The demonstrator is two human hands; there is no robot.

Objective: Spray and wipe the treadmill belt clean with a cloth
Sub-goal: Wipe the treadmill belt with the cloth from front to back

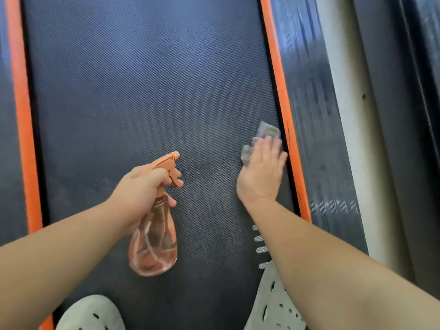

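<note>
Dark treadmill belt (142, 91) between orange side strips (281, 91).

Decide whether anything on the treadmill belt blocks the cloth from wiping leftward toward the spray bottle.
Nothing visible does. The right hand presses the cloth against the belt beside the right orange rail; the stretch of belt between it and the spray bottle gripped by the left hand shows only pale smudges.

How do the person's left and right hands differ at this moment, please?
The left hand grips the spray bottle by its neck over the belt; the right hand lies flat, pressing the cloth onto the belt. The left hand is mid-belt; the right hand is beside the orange rail. Both are bare.
</note>
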